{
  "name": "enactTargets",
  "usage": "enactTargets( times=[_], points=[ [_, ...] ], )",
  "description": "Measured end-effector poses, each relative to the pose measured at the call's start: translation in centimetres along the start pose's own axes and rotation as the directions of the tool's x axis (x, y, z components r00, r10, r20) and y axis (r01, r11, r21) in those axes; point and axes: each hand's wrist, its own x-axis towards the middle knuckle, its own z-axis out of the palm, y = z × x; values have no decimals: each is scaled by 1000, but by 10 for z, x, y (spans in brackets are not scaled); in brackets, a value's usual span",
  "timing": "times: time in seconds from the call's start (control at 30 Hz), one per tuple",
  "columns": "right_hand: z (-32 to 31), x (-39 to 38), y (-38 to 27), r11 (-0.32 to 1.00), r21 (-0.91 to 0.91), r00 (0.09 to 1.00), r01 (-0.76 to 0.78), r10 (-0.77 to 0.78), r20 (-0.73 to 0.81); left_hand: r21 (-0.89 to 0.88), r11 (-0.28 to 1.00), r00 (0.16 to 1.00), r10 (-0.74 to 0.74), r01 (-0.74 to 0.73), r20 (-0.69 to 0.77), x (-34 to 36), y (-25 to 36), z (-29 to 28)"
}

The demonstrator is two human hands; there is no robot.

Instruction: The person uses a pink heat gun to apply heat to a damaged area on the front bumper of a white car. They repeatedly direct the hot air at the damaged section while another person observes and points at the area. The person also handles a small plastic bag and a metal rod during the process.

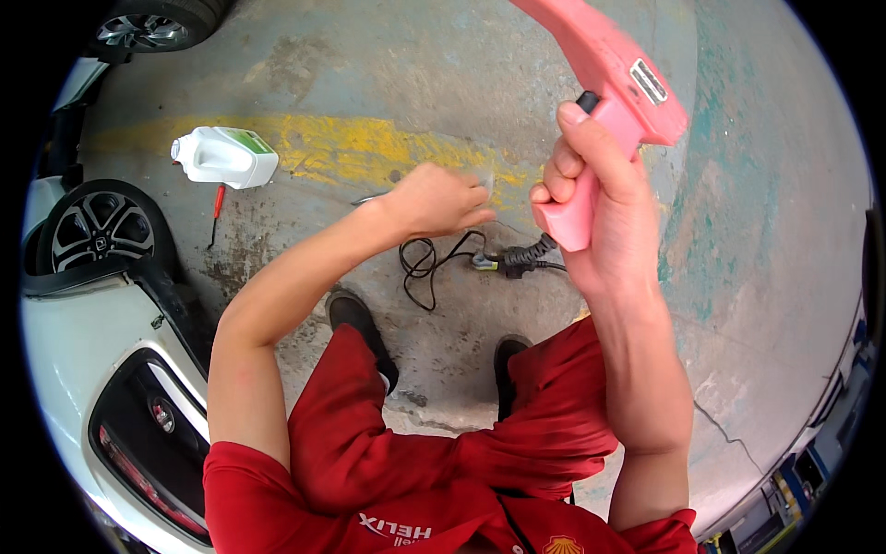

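My right hand (600,185) is wrapped round the handle of a pink hand-held tool (604,138), raised in front of me. Its curved pink body runs up out of the picture, and the thumb rests near a black button (587,102). What kind of tool it is, I cannot make out. My left hand (438,201) hangs above the floor with its fingers curled together. Something pale and blurred shows at those fingertips, too unclear to name. Below the hands lie a looped black cord (422,268) and a black plug connector (519,261), partly coiled cable beside it.
On the floor to the left lies a white plastic jug (221,159) with a green label. Near it is a red-handled tool (219,203) with a thin dark shaft. A white car part (92,323) and a wheel (103,231) stand at the left edge; another wheel (143,30) is farther off.
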Motion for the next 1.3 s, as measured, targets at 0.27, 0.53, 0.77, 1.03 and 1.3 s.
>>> enactTargets(
  times=[0.27, 0.53, 0.77, 1.03, 1.3],
  points=[
    [6, -7, 5, 997, -75, 999, -37, 37, -4, -75, 976, 979, -204, 203, -1, -36, -24, 13],
    [23, -7, 13, 992, -99, 994, -83, 75, -81, 51, 944, 944, -328, 327, 18, -6, -21, 62],
    [24, -2, 22, 989, -122, 994, -83, 73, -85, 111, 941, 942, -328, 320, 68, 8, -16, 73],
    [24, 2, 33, 994, -48, 995, -96, 95, -23, -14, 967, 966, -256, 256, -27, -8, -25, 76],
    [37, -3, 39, 982, -113, 988, -148, 152, 21, -102, 957, 922, -290, 273, -255, -19, -30, 71]
  ],
)
